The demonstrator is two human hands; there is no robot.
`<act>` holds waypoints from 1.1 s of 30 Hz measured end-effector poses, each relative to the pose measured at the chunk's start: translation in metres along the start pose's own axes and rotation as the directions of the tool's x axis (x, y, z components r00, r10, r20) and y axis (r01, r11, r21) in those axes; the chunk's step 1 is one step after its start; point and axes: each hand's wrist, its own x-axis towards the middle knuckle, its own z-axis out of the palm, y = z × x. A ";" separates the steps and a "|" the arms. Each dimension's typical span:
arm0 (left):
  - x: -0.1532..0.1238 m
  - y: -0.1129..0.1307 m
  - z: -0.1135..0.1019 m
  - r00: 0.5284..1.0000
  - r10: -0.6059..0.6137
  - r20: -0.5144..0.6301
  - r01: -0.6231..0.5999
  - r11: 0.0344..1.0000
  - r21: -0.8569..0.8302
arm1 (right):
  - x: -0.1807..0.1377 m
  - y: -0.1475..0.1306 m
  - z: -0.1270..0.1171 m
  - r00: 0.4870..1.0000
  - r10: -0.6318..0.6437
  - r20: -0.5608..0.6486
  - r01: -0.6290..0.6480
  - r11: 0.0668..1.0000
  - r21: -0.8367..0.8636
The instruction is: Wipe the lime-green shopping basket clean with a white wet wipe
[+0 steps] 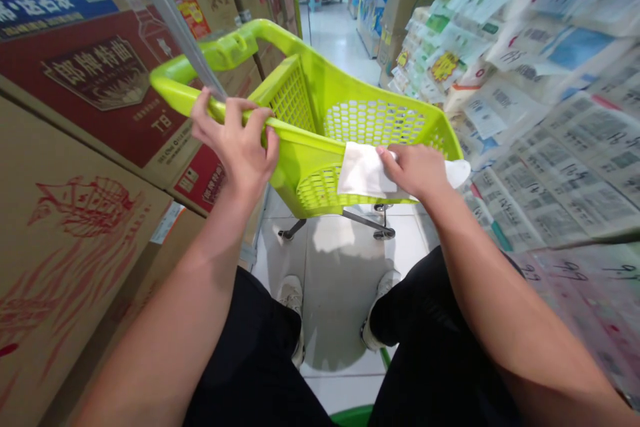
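A lime-green plastic shopping cart [305, 147] stands sideways in front of me, its handle end to the left. My left hand [237, 137] grips the near side rim close to the handle, fingers bent over the edge. Farther right on the same rim, my right hand [417, 170] presses a white cloth [365, 170] against the cart's side. The cloth hangs over the outer wall, and one end of it sticks out past my knuckles. Slatted openings show inside the basket, and I see nothing lying in it.
Stacked cardboard boxes [75, 233] line the left, with a grey metal pole [170, 13] before them. Plastic-wrapped packs of tissue [525, 113] are piled on the right. The tiled aisle [335, 33] runs ahead. Something green [353, 415] shows below, between my legs.
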 end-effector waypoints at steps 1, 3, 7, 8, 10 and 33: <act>0.000 0.003 0.002 1.000 0.006 0.009 -0.006 1.000 0.013 | 0.002 -0.011 0.001 1.000 -0.015 -0.025 0.015 1.000 0.000; 0.001 0.013 0.003 0.999 0.001 0.046 -0.003 1.000 0.031 | 0.007 -0.039 0.001 0.993 -0.079 -0.087 0.082 0.996 0.030; 0.001 0.044 -0.004 0.994 -0.098 0.048 0.099 0.995 -0.011 | 0.018 -0.097 -0.002 0.958 -0.196 -0.210 0.229 0.963 0.145; 0.000 0.050 -0.007 0.994 -0.104 0.034 0.105 0.994 -0.031 | 0.020 -0.107 -0.004 0.951 -0.211 -0.228 0.251 0.954 0.165; 0.000 0.057 -0.012 0.998 -0.063 0.018 0.064 0.996 -0.059 | 0.023 -0.115 -0.007 0.941 -0.235 -0.243 0.283 0.940 0.189; -0.001 0.074 -0.025 0.995 -0.052 0.087 0.066 0.985 -0.161 | 0.040 -0.088 0.000 0.984 -0.040 -0.175 0.094 0.946 0.312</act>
